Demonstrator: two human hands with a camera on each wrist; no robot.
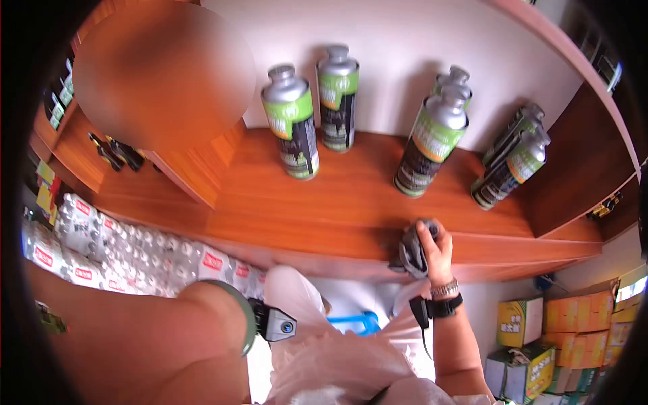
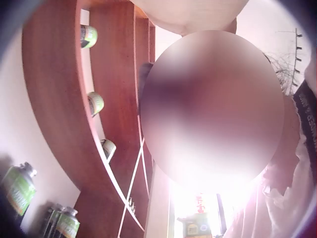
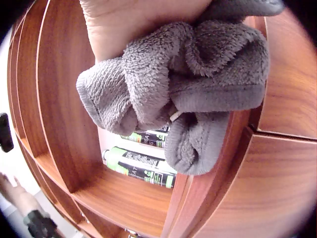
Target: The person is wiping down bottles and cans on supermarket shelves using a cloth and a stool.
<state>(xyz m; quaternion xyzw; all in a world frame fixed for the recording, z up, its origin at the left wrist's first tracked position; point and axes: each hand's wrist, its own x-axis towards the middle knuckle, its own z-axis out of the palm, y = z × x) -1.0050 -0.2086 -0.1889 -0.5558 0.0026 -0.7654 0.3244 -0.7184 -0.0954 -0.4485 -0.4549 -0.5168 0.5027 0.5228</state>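
In the head view my right hand point(image 1: 437, 255) grips a bunched grey cloth point(image 1: 412, 251) at the shelf's front edge. The cloth point(image 3: 148, 74) hangs in folds below the right hand point(image 3: 143, 25) in the right wrist view. My left arm point(image 1: 148, 331) is close to the head camera, its fingers hidden there. A raised left hand point(image 3: 12, 192) with a dark wristband shows at the right wrist view's edge, fingers apparently straight and holding nothing visible. Green and black cans point(image 1: 291, 128) stand on the wooden shelf point(image 1: 304, 216), the nearest pair point(image 1: 432, 145) behind the cloth.
Wrapped bottle packs point(image 1: 142, 256) lie below the shelf at left. Stacked cartons point(image 1: 574, 317) stand at lower right, and a blue object point(image 1: 358, 322) is on the floor. A tall wooden divider point(image 1: 202, 165) bounds the shelf at left. More cans point(image 2: 88, 37) show in the left wrist view.
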